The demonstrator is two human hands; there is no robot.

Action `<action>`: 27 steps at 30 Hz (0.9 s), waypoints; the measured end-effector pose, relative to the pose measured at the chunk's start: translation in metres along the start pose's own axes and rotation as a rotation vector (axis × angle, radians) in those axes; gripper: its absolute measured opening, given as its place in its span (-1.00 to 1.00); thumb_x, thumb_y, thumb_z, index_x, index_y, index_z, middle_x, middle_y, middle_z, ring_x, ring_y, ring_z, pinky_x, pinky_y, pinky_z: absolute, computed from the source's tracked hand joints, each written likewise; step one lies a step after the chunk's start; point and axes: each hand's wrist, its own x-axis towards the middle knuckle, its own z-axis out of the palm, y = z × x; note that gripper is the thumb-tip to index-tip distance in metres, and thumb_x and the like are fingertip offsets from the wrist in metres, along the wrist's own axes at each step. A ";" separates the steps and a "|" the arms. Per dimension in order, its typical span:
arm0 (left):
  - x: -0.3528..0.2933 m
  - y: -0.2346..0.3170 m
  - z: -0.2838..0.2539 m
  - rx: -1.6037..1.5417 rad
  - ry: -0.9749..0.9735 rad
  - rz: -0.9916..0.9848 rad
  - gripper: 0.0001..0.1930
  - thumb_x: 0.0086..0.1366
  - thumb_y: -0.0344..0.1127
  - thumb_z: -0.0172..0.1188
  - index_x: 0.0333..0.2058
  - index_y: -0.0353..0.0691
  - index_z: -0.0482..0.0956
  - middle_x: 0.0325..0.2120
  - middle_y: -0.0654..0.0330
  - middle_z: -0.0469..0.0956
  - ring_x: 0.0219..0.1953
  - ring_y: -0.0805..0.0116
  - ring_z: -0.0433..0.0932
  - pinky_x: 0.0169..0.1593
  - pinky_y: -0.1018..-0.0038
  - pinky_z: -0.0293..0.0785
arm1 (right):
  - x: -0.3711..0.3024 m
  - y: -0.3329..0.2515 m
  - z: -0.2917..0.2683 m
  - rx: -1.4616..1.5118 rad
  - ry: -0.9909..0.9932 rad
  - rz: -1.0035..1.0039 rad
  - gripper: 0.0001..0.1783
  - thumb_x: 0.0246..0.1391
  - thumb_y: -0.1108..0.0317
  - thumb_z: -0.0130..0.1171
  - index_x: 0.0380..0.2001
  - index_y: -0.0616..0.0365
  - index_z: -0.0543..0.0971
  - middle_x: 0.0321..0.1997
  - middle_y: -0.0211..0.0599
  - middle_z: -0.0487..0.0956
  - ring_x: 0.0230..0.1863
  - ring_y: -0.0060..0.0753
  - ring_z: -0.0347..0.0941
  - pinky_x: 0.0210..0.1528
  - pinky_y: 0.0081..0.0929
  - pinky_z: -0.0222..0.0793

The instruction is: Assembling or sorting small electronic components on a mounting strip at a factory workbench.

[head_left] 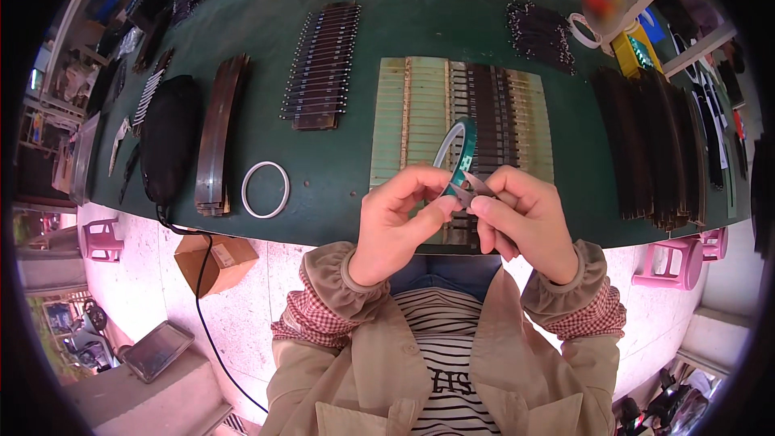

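A roll of green tape (468,148) is pinched between the thumb and fingers of my left hand (391,222), tilted up over the table. Close against the roll's lower edge, my right hand (525,214) holds a small metal tool with two pointed blades, which looks like thread snips (478,184). The blades are parted, and their grip end is hidden in my fingers. Below and beyond both hands lies a pale green board (387,125) carrying a row of dark narrow strips (488,105) with light-coloured ends. Whether tape lies between the blades is too small to tell.
On the green table, a white ring (245,194), a stack of long brown strips (219,141) and a black bag-like thing (172,141) with a cable stand left. A bundle of wired strips (323,69) lies beyond; dark strip stacks (646,145) and a yellow bin (632,50) are right.
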 end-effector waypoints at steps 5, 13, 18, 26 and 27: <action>-0.001 -0.006 -0.004 -0.047 0.004 -0.004 -0.80 0.24 -0.61 0.12 -0.15 -0.39 0.49 -0.30 0.24 0.54 -0.29 0.58 0.49 -0.26 0.64 0.44 | 0.006 0.001 -0.002 0.026 0.017 0.032 -0.87 0.16 0.41 0.12 -0.42 0.24 0.46 -0.70 -0.38 0.49 -0.80 -0.80 0.18 -0.75 -0.75 -0.04; -0.007 0.001 0.001 -0.001 0.060 0.051 -0.84 0.21 -0.60 0.06 -0.21 -0.42 0.50 -0.41 0.16 0.55 -0.45 0.54 0.48 -0.36 0.63 0.41 | 0.030 0.011 -0.053 0.220 0.365 -0.201 -0.82 0.21 0.36 0.05 -0.45 0.21 0.46 -0.67 -0.35 0.49 -0.80 -0.78 0.15 -0.75 -0.78 -0.05; -0.001 -0.007 -0.005 -0.066 0.070 -0.097 -0.85 0.22 -0.59 0.06 -0.22 -0.42 0.51 -0.46 0.18 0.54 -0.47 0.55 0.46 -0.38 0.63 0.39 | 0.001 0.015 -0.067 0.147 0.399 -0.214 -0.79 0.24 0.33 0.01 -0.45 0.19 0.47 -0.62 -0.35 0.50 -0.77 -0.77 0.16 -0.76 -0.77 -0.02; -0.005 0.001 0.007 -0.077 0.088 -0.101 -0.85 0.22 -0.57 0.05 -0.23 -0.41 0.52 -0.50 0.21 0.53 -0.51 0.57 0.43 -0.40 0.66 0.35 | -0.014 0.080 -0.170 -0.480 0.701 -0.189 -0.89 0.20 0.41 0.06 -0.31 0.21 0.53 -0.42 -0.37 0.51 -0.46 -0.63 0.37 -0.42 -0.73 0.27; -0.005 0.001 0.009 -0.062 0.076 -0.105 -0.85 0.22 -0.56 0.05 -0.23 -0.41 0.53 -0.50 0.22 0.52 -0.51 0.58 0.42 -0.41 0.67 0.32 | -0.011 0.076 -0.160 -0.690 0.793 -0.354 -0.89 0.15 0.44 0.11 -0.29 0.22 0.55 -0.39 -0.36 0.52 -0.40 -0.58 0.40 -0.35 -0.67 0.29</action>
